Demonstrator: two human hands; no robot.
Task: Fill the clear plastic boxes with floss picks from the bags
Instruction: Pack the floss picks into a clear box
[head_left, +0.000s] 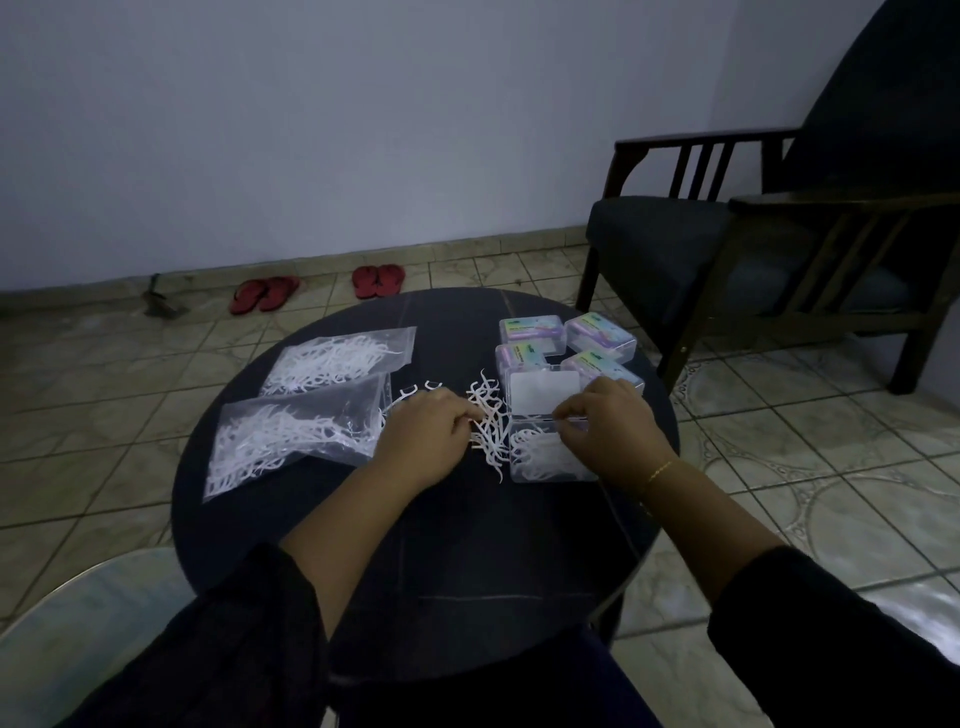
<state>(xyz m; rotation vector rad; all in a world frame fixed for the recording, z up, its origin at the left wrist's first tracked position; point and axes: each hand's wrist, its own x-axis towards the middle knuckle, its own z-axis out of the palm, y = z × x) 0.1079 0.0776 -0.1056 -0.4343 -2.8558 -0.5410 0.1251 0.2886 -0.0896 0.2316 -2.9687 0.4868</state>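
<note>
Floss picks (488, 423) are lying in a loose white pile on the dark round surface (441, 545), directly between the two hands. Left hand (423, 441) is resting on the near-left edge of the pile, fingers curled and pinching at a few picks; exactly how many it is holding cannot be told. Right hand (610, 434) is sitting over the right side of the open clear plastic box (545, 452), fingers curled as if pinching something small at the far rim; the contents of that pinch are too small to resolve. Box lid (544, 392) is lying back on the far side. Box is already holding a layer of picks, judged partly full.

Key relation: pile is touching the box's left wall, so the picks are sitting just right of the left hand, and that hand is the nearer one. Picks in the pile are lying mostly along the near-far line, roughly parallel to the box's left wall. Next transfer is judged a short rightward carry over that wall.

Two clear bags (322, 395) of picks are lying well left. Four closed boxes (566, 343) with coloured labels are standing at the far right.
</note>
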